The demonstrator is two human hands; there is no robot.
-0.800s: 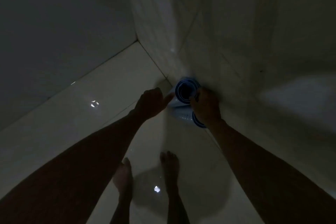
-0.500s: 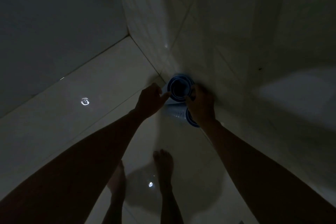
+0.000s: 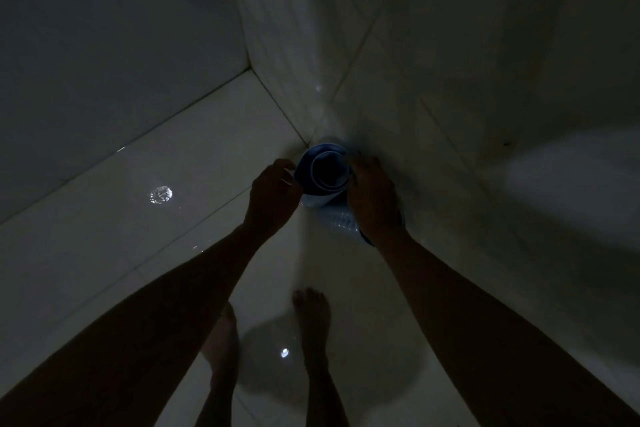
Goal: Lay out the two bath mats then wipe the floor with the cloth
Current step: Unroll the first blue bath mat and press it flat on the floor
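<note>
A rolled blue bath mat (image 3: 323, 172) stands upright in the corner where two tiled walls meet the floor; I look down into its open end. My left hand (image 3: 273, 192) grips its left rim with curled fingers. My right hand (image 3: 372, 198) wraps round its right side. A paler textured part of a mat (image 3: 341, 218) shows below the roll, and a blue edge (image 3: 367, 239) peeks out under my right wrist. Whether that is the second mat, I cannot tell in this dim light. No cloth is in view.
The room is very dark. A glossy white tiled floor (image 3: 173, 218) with light glints spreads to the left. Tiled walls (image 3: 450, 80) close in behind and to the right. My bare feet (image 3: 311, 315) stand on the floor just behind the mat.
My left hand has moved right onto the roll's left rim and closed on it. My right hand stays on the roll's right side. The camera has shifted slightly.
</note>
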